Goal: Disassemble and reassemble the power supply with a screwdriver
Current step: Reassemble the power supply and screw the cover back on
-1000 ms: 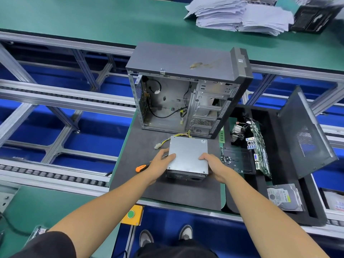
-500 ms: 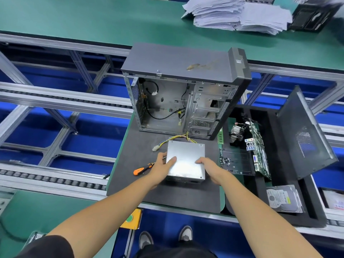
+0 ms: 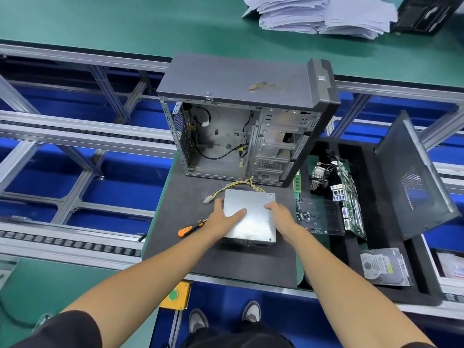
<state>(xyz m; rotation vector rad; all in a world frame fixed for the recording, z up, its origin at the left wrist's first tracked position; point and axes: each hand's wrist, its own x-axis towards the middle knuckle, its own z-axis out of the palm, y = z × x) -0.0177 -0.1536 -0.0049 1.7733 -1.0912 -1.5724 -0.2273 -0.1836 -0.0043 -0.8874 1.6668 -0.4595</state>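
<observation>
- Both hands grip one power supply on the dark mat, head view: left hand with thumb across its top, right hand curled over its right edge.
- It sits outside the open computer case (apparently removed, not yet refitted).
- Orange-handled screwdriver lies unused beside the left hand.

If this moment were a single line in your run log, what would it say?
power supply: on mat, outside case | left hand: holds left edge | right hand: holds right edge | screwdriver: on mat, untouched
</observation>
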